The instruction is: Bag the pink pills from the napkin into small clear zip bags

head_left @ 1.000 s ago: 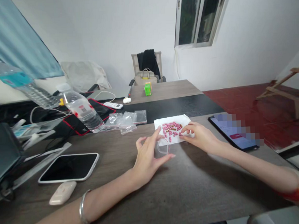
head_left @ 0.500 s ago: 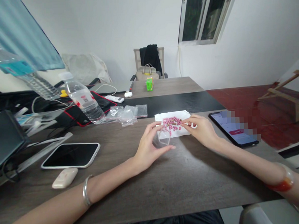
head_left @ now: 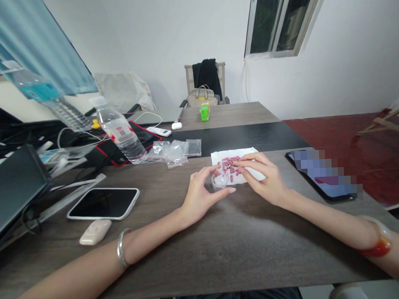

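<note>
A white paper napkin point(head_left: 251, 155) lies on the dark wooden table point(head_left: 243, 244) with several pink pills point(head_left: 227, 162) and a few brown capsules heaped on it. My left hand point(head_left: 201, 194) holds a small clear plastic bag point(head_left: 220, 180) open at the napkin's near left edge. My right hand point(head_left: 265, 176) rests on the napkin, its fingertips pinching a pill or capsule just above the bag's mouth. What exactly sits between those fingertips is too small to tell.
A lit phone point(head_left: 322, 175) lies to the right, a dark phone point(head_left: 104, 203) and a small white case point(head_left: 95, 232) to the left. Empty clear bags point(head_left: 175, 149), a water bottle point(head_left: 121, 135), cables and a dark monitor point(head_left: 12, 193) crowd the left. A chair with a handbag point(head_left: 202, 95) stands behind.
My left hand has lifted the clear bag off the table and moved it to the napkin's edge. My right hand has shifted left across the pills toward the bag.
</note>
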